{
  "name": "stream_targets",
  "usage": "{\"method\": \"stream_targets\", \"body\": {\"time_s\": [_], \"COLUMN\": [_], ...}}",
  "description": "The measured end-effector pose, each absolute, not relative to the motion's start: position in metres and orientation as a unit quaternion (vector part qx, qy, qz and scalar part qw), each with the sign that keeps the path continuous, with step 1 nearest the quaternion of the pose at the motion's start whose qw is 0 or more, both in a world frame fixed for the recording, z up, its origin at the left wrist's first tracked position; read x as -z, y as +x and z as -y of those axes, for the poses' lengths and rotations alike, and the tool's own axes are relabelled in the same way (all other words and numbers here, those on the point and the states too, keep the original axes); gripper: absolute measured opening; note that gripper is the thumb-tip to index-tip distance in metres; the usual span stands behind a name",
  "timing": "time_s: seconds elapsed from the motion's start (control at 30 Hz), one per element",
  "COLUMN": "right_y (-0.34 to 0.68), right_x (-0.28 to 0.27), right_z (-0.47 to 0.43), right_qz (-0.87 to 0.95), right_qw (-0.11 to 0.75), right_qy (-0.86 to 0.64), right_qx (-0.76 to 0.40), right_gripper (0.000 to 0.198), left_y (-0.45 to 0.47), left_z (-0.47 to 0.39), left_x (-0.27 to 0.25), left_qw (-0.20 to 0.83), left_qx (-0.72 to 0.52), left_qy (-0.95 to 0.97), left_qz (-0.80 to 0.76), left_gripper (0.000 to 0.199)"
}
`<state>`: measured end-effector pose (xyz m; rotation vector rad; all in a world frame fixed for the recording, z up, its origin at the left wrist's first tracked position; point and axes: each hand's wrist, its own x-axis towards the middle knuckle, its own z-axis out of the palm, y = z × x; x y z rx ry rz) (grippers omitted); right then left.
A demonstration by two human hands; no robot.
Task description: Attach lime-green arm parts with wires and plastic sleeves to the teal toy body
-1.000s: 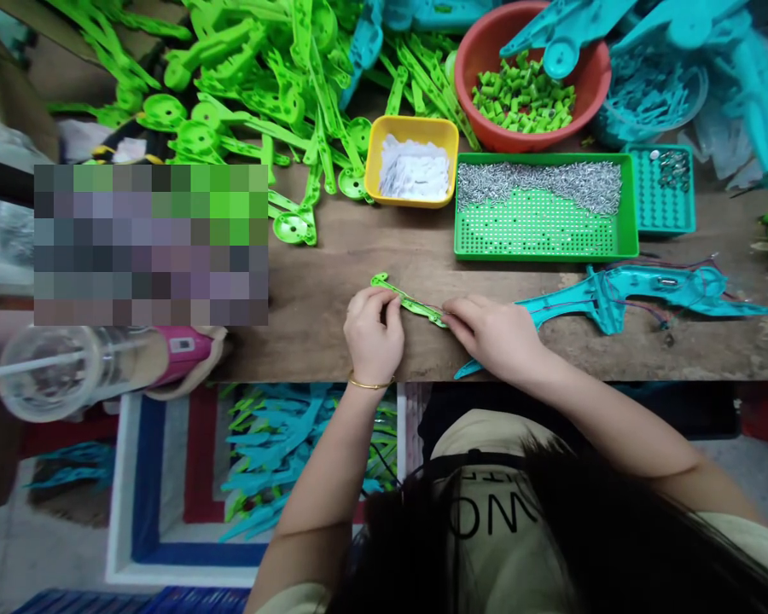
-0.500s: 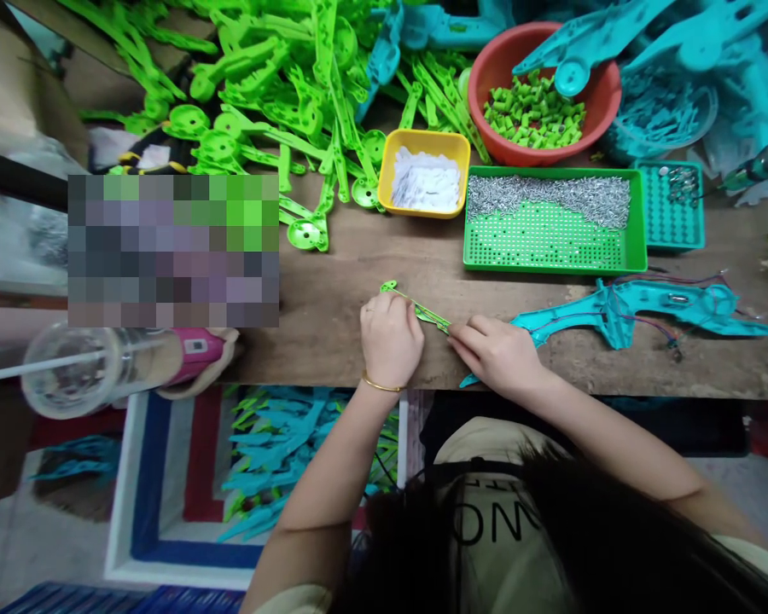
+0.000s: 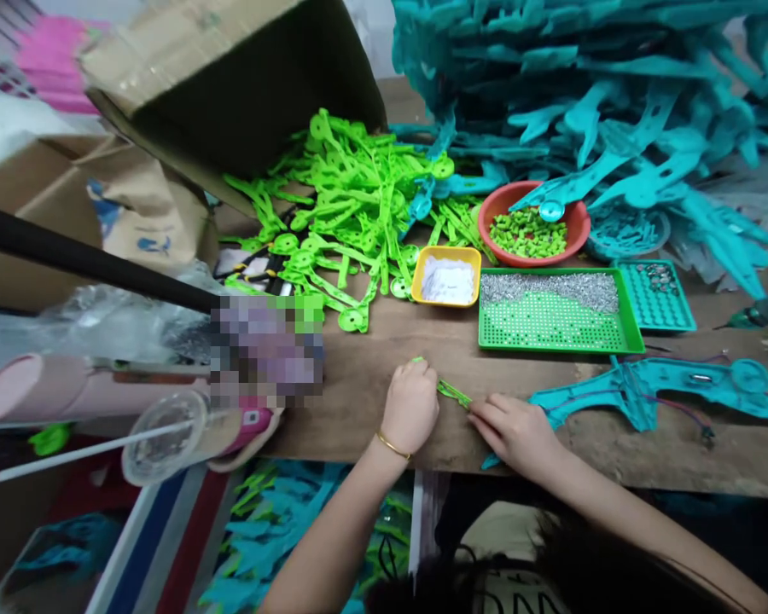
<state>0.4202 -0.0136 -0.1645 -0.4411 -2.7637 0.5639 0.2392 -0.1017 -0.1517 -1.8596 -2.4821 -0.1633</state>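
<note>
A slim light-green plastic part (image 3: 453, 393) lies between my two hands, just above the wooden table. My left hand (image 3: 410, 407) is closed over its left end, so much of that end is hidden. The fingertips of my right hand (image 3: 510, 431) pinch its right end. Right beside my right hand rests a blue plastic half-shell (image 3: 637, 388) with thin red and dark wires running along it. One tip of blue plastic shows below my right wrist.
Behind my hands stand a green tray (image 3: 560, 333) of small metal screws, a yellow dish (image 3: 448, 277) of white material and a red bowl (image 3: 532, 226) of small green pieces. Green parts (image 3: 358, 205) and blue shells (image 3: 589, 77) are heaped farther back. A lidded cup (image 3: 166, 435) is at left.
My view has tilted up, so everything sits lower and the cardboard box and blue heap show more fully. Both hands still hold the green part, with little change between them.
</note>
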Motion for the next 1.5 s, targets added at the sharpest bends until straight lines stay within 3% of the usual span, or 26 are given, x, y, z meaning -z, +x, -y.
{"method": "stream_targets", "body": {"time_s": [0.37, 0.47, 0.6, 0.77, 0.9, 1.2, 1.5], "right_y": [0.418, 0.417, 0.419, 0.419, 0.414, 0.399, 0.388], "right_x": [0.173, 0.174, 0.169, 0.155, 0.141, 0.131, 0.13], "right_z": [0.018, 0.016, 0.011, 0.004, 0.0, -0.021, -0.023], "right_qz": [0.953, 0.954, 0.958, 0.957, 0.95, 0.858, 0.789], "right_qw": [0.136, 0.135, 0.12, 0.042, -0.016, -0.02, -0.027], "right_qy": [-0.16, -0.162, -0.167, -0.182, -0.21, -0.249, -0.287], "right_qx": [-0.218, -0.212, -0.201, -0.223, -0.232, -0.45, -0.543], "right_gripper": [0.02, 0.021, 0.025, 0.036, 0.039, 0.023, 0.021], "left_y": [0.259, 0.26, 0.242, 0.246, 0.277, 0.285, 0.289], "left_z": [0.13, 0.134, 0.136, 0.137, 0.134, 0.131, 0.131], "left_x": [0.181, 0.185, 0.179, 0.177, 0.189, 0.2, 0.2], "left_qw": [0.132, 0.153, 0.095, 0.041, 0.032, 0.047, 0.047], "left_qx": [0.03, 0.074, 0.207, 0.323, 0.32, 0.3, 0.291], "left_qy": [-0.636, -0.65, -0.636, -0.556, -0.605, -0.599, -0.6], "left_qz": [0.76, 0.741, 0.738, 0.765, 0.728, 0.741, 0.744], "left_gripper": [0.034, 0.036, 0.031, 0.029, 0.038, 0.04, 0.039]}}
